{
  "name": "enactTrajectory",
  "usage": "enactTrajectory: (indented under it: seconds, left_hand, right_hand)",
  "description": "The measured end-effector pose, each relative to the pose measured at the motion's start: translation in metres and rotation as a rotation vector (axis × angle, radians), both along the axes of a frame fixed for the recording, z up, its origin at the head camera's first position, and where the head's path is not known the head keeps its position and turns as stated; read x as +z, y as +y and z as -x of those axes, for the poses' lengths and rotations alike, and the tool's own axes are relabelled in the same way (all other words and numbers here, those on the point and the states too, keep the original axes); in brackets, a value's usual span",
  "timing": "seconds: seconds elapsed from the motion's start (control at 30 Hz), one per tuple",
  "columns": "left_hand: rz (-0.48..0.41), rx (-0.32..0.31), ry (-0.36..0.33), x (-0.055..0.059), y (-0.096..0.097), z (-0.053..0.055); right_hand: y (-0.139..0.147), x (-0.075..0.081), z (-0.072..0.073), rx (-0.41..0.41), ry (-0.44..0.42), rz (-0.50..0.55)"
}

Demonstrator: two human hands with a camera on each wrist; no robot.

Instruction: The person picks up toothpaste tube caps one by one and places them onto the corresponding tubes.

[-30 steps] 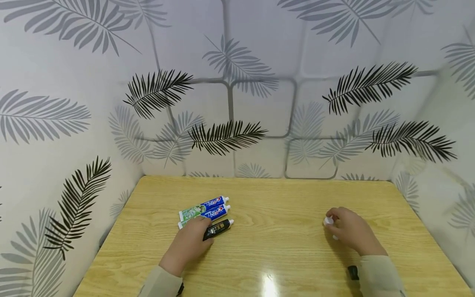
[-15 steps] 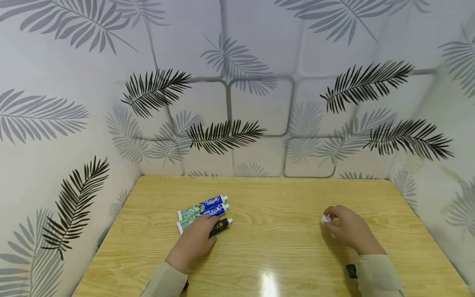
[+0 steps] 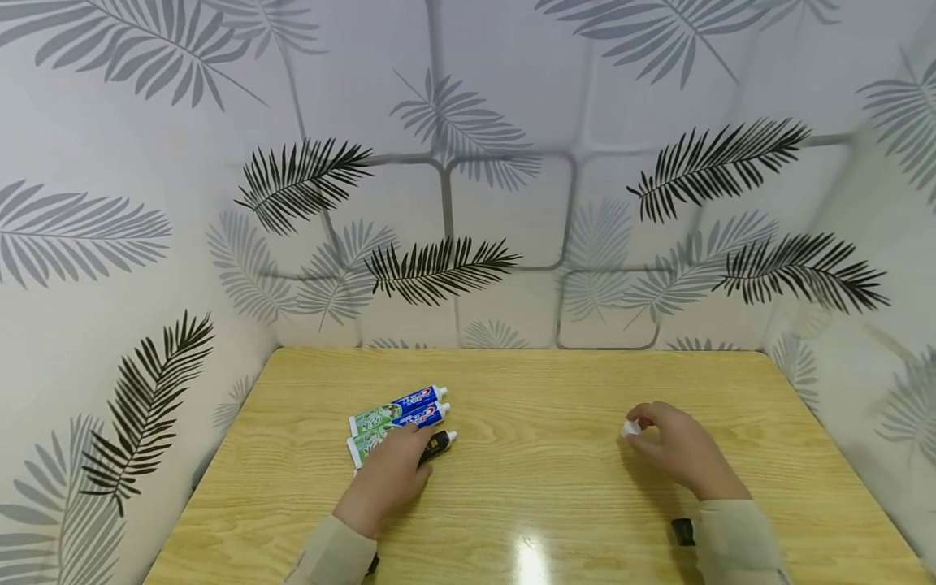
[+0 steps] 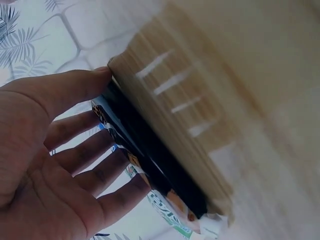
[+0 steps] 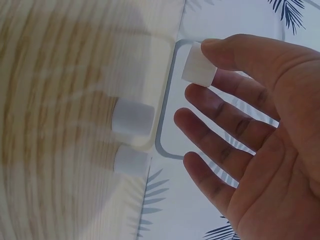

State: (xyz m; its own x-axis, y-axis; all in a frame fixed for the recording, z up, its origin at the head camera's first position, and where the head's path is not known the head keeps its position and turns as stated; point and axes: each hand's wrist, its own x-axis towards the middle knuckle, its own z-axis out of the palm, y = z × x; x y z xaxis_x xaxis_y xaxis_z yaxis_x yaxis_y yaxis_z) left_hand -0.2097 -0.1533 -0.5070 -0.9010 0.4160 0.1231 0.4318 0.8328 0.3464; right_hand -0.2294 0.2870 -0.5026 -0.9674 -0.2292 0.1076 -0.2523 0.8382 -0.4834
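In the head view my left hand (image 3: 391,471) rests over a black toothpaste tube (image 3: 436,446) at the table's left. The left wrist view shows its thumb on one long edge of that tube (image 4: 150,145) and its fingers on the other. Just beyond lie two blue-and-green toothpaste tubes (image 3: 417,400), side by side, the nearer one partly covered by the hand. On the right, my right hand (image 3: 680,451) pinches a small white block-like piece (image 5: 200,65) between thumb and index finger, other fingers loosely spread. Two similar white pieces (image 5: 132,117) sit on the table beside it, hidden in the head view.
The wooden table (image 3: 541,487) runs back to a wall (image 3: 512,309) with leaf-patterned covering, and similar walls stand at both sides. A small black object (image 3: 683,532) shows beside the right sleeve.
My left hand has slid a little to the right along the black toothpaste tube, covering more of it. My right hand has moved slightly left with the white piece.
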Motion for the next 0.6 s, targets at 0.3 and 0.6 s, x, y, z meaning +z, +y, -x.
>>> enactTrajectory:
  seconds: [0.3, 0.6]
  left_hand:
    - [0.039, 0.004, -0.003, -0.002, 0.003, 0.003]
    - [0.067, -0.014, -0.003, -0.001, 0.004, 0.003]
  right_hand:
    - [-0.010, 0.003, -0.005, -0.008, 0.009, 0.025]
    - [-0.019, 0.003, -0.008, 0.013, 0.069, 0.084]
